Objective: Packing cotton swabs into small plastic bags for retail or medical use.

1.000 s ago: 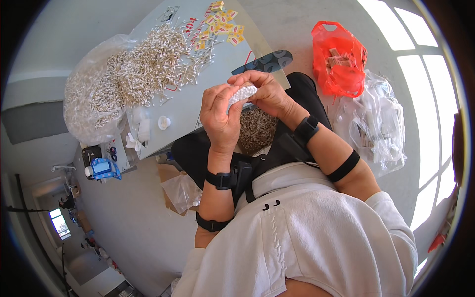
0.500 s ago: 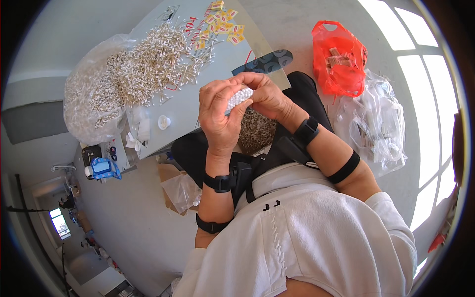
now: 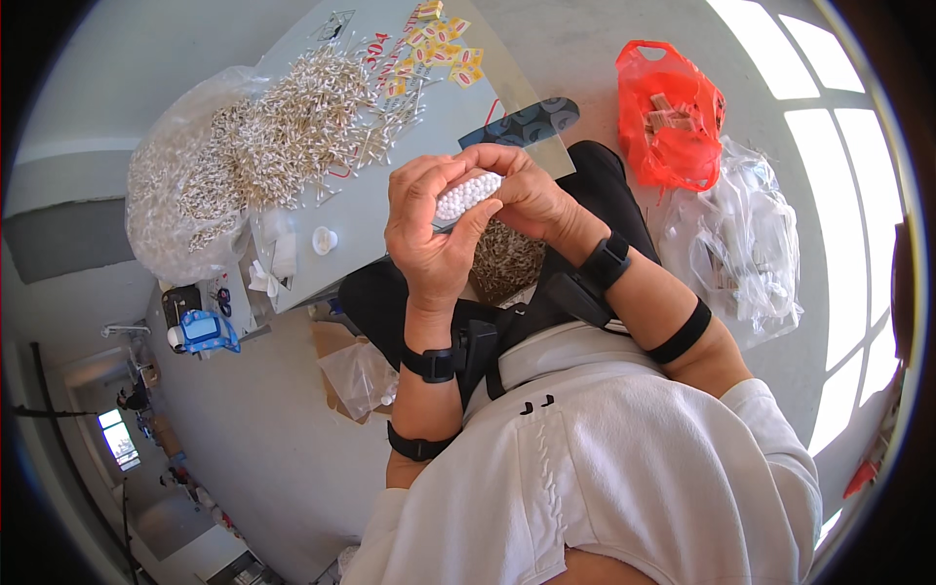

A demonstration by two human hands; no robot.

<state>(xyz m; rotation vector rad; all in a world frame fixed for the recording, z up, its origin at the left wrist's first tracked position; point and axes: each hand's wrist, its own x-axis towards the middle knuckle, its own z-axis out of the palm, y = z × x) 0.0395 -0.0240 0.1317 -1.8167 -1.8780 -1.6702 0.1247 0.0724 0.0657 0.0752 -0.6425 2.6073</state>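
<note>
Near the counter (image 3: 363, 222), your left hand (image 3: 425, 220) and right hand (image 3: 532, 195) grip the swab bundle (image 3: 470, 198): probably light, slip-prone; encircle its sides.

Grey floor (image 3: 273, 429); bright pane-shaped light patches (image 3: 817, 156) right; small window (image 3: 119, 441) far left.

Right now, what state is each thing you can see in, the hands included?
Left hand: curled around the swab bundle
Right hand: fingers closed on the bundle's other side
Swab bundle: held, white tips packed together
Loose swabs: heaped on the table
Yellow cards: scattered
Red bag: open, contents showing
Clear plastic: crumpled, beside the red bag
</note>
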